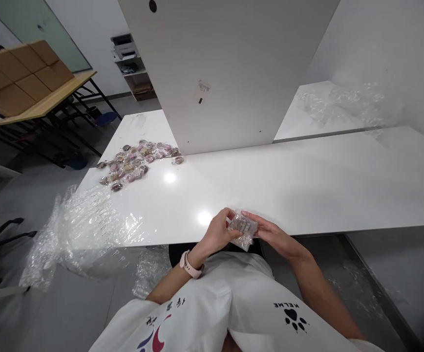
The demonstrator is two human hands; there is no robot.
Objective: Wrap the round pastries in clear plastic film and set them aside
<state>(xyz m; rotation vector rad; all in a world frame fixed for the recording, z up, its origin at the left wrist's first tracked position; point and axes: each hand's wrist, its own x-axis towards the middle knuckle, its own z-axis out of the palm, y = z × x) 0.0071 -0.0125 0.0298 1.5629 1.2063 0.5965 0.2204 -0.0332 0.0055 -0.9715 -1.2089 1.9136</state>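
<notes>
A small packet of clear bubble wrap (246,226) is between my hands, just above the table's front edge. My left hand (219,232), with a pink watch band on its wrist, pinches the packet's left side, the thumb lying across its front. On the other side my right hand (272,235) grips the packet's right edge with its fingers, some of them behind the wrap. What is inside the packet cannot be made out through the plastic.
Many small wrapped pieces in clear film (133,161) lie at the left of the white table (307,190). A stack of clear plastic bags (87,220) hangs over the near left edge. An upright white panel (230,73) stands behind; loose bubble wrap (344,105) lies at the back right.
</notes>
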